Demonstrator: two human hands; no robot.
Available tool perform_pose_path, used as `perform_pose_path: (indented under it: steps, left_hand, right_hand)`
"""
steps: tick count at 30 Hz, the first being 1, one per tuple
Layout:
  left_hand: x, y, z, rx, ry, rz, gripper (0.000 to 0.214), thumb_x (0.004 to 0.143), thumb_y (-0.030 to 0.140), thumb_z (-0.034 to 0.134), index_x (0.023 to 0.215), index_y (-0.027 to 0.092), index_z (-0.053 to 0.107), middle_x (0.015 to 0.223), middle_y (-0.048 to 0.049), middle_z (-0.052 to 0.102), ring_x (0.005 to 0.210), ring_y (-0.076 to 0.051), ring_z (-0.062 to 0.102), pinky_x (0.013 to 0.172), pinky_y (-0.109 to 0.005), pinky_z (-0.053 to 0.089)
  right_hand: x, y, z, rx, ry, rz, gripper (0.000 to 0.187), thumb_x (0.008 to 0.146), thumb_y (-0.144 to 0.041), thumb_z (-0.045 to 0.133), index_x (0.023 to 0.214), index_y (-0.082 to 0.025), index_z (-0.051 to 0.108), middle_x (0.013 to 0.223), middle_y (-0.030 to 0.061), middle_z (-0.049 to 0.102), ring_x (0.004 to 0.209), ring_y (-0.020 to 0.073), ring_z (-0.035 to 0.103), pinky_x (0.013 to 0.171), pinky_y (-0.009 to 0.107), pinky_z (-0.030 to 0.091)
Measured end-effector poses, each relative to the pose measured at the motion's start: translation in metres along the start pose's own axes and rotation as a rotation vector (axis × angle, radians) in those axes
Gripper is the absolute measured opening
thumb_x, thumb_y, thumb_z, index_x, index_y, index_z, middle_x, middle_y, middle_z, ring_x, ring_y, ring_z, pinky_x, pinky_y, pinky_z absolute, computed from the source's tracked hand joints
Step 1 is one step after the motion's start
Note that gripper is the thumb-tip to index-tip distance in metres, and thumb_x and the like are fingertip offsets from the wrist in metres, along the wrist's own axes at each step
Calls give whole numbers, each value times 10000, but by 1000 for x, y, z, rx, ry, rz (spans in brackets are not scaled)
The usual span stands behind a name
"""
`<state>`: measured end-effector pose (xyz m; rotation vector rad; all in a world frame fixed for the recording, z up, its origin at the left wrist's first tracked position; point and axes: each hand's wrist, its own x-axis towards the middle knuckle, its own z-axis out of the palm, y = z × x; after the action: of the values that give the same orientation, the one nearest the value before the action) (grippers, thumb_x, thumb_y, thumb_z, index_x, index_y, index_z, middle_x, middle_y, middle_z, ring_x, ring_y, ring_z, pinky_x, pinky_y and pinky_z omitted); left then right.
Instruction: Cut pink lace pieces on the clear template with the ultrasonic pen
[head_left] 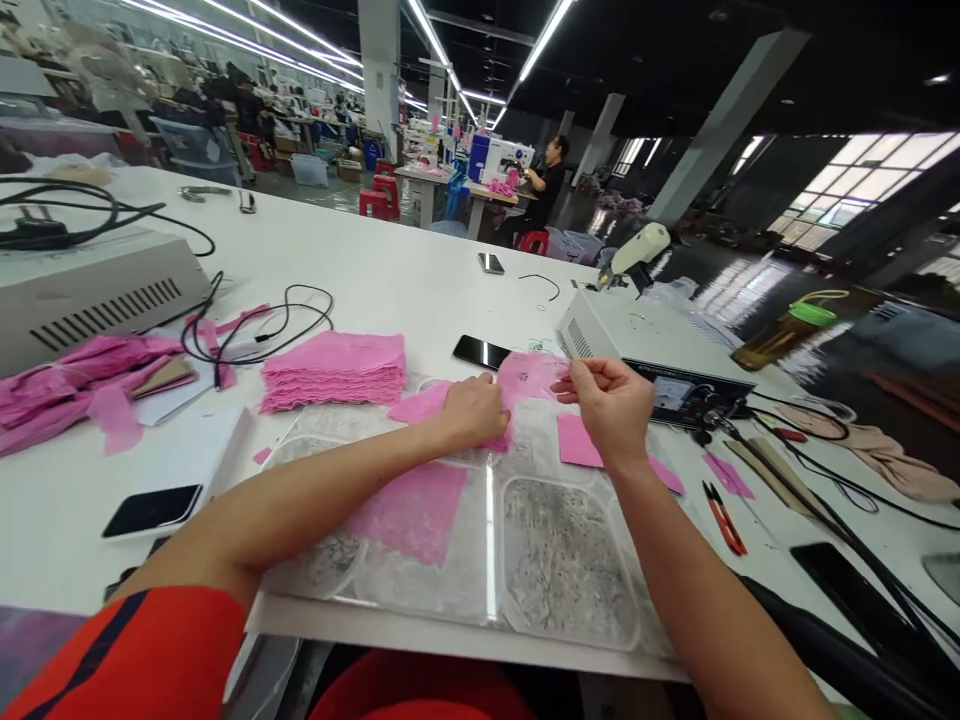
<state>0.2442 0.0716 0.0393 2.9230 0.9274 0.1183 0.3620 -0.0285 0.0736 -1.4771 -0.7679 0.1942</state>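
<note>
My right hand (613, 400) pinches the right edge of a thin, sheer pink fabric piece (529, 374), which is lifted off the board. At its left side is my left hand (476, 410), with fingers curled down onto pink fabric; its fingertips are partly hidden. Under both hands lies a clear plastic-covered board (480, 580) with rounded panel outlines. A pink fabric square (420, 510) lies flat on it beneath my left forearm. Close to my right wrist is a smaller pink piece (579, 440). A thick stack of pink fabric pieces (334, 370) sits beyond my left forearm.
A dark phone (480, 351) lies beyond my hands. To the right stand a grey machine box (637, 335), red-handled thread snips (724, 520) and black cables. On the left are another grey box (90, 300), a phone (152, 510) and a cable loop. A person (551, 185) sits at a distant sewing machine.
</note>
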Motion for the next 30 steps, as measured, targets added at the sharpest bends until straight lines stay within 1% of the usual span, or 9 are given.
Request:
perform_pose_path:
  steps: [4, 8, 12, 15, 18, 21, 23, 26, 30]
  left_hand:
    - [-25, 12, 3, 48, -12, 250, 204, 920, 196, 506, 949, 87, 676, 1056, -162, 641, 999, -284, 608, 837, -423, 488]
    - [-71, 23, 16, 74, -90, 493, 165, 823, 75, 528, 865, 104, 686, 914, -137, 665, 888, -260, 616, 796, -404, 473]
    - [-95, 30, 12, 26, -180, 653, 99, 758, 171, 612, 812, 116, 674, 854, -116, 664, 804, -259, 612, 768, -422, 478]
    - [-72, 38, 1, -118, -221, 597, 95, 790, 142, 589, 776, 137, 683, 840, -84, 677, 798, -236, 627, 792, -407, 478]
    - [-23, 51, -4, -172, -190, 525, 201, 900, 122, 505, 898, 153, 703, 943, -70, 689, 864, -201, 640, 823, -356, 487]
    - [27, 64, 3, -206, -189, 473, 149, 927, 157, 545, 983, 151, 682, 1056, -76, 669, 982, -201, 630, 842, -320, 507]
    - [51, 70, 12, -227, -239, 467, 193, 937, 267, 599, 1085, 151, 642, 1126, -76, 641, 1011, -204, 626, 859, -354, 533]
    - [71, 73, 28, -253, -334, 475, 325, 951, 357, 595, 1200, 149, 584, 1190, -85, 609, 1016, -208, 627, 862, -411, 552]
    - [78, 71, 40, -306, -386, 481, 331, 953, 356, 590, 1215, 154, 580, 1212, -88, 600, 1034, -217, 622, 875, -416, 548]
  right_hand:
    - [-34, 13, -68, -204, 76, 73, 240, 687, -403, 671, 695, -167, 628, 541, 16, 660, 478, 162, 650, 503, 272, 543]
    - [-79, 37, -126, -644, -113, 128, 212, 743, -386, 568, 630, -207, 581, 541, 2, 643, 492, 157, 626, 535, 270, 467]
    - [-100, 41, -152, -1056, -346, 118, 173, 764, -320, 516, 623, -226, 551, 543, -8, 620, 509, 158, 559, 537, 281, 335]
    - [-90, 36, -146, -1083, -398, 93, 176, 806, -324, 489, 692, -225, 580, 654, 15, 665, 588, 167, 573, 573, 286, 321]
    - [-70, 37, -127, -947, -398, 54, 172, 828, -319, 474, 765, -213, 594, 741, 37, 679, 668, 170, 580, 628, 285, 345]
    - [-58, 46, -109, -846, -514, 56, 163, 821, -287, 481, 749, -205, 602, 705, 23, 666, 637, 148, 555, 615, 271, 336]
    - [-57, 53, -105, -820, -598, 57, 144, 798, -254, 497, 718, -203, 604, 650, 5, 644, 592, 131, 529, 585, 259, 318]
    - [-61, 62, -108, -798, -639, 61, 129, 785, -223, 491, 716, -197, 598, 634, -5, 624, 576, 119, 509, 574, 251, 313]
    - [-63, 66, -118, -757, -639, 70, 137, 805, -239, 481, 731, -197, 589, 637, -15, 614, 585, 112, 509, 578, 240, 334]
